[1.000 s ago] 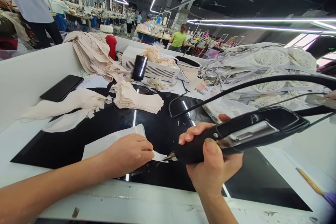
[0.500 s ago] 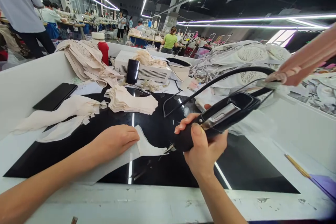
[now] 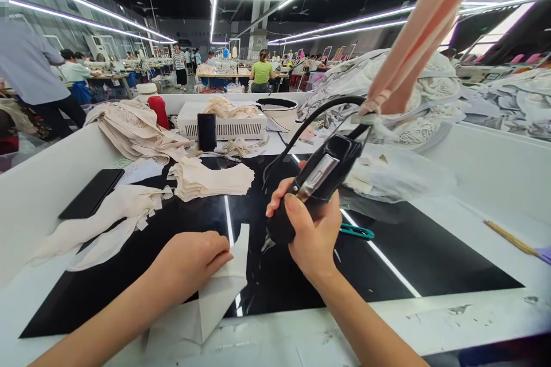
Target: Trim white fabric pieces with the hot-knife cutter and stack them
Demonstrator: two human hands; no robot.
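Observation:
My left hand (image 3: 196,264) is closed, fingers pinching a cream fabric piece (image 3: 226,284) near its upper edge. One end of the fabric points up and away; the rest droops toward the table's front edge. In my right hand (image 3: 316,235), fingers wrapped round it, is a black corded pair of electric scissors (image 3: 333,163), held tilted with its small metal tip (image 3: 267,245) low over a glossy black board (image 3: 422,246). The tip stands apart from the fabric, to its right. A pink cloth strap (image 3: 413,40) is tied at the tool's rear end.
A stack of cream fabric pieces (image 3: 210,179) and loose pieces (image 3: 116,203) lie left of centre. Behind stand a phone (image 3: 207,132) and a white vented box (image 3: 253,128). A teal-handled tool (image 3: 357,231) lies beyond my right wrist. Lace garments (image 3: 344,89) heap at back right.
The electric scissors have moved left and tilted more upright, their tip now off the fabric. The fabric piece has turned in my left hand, its end swinging upward. The view has shifted.

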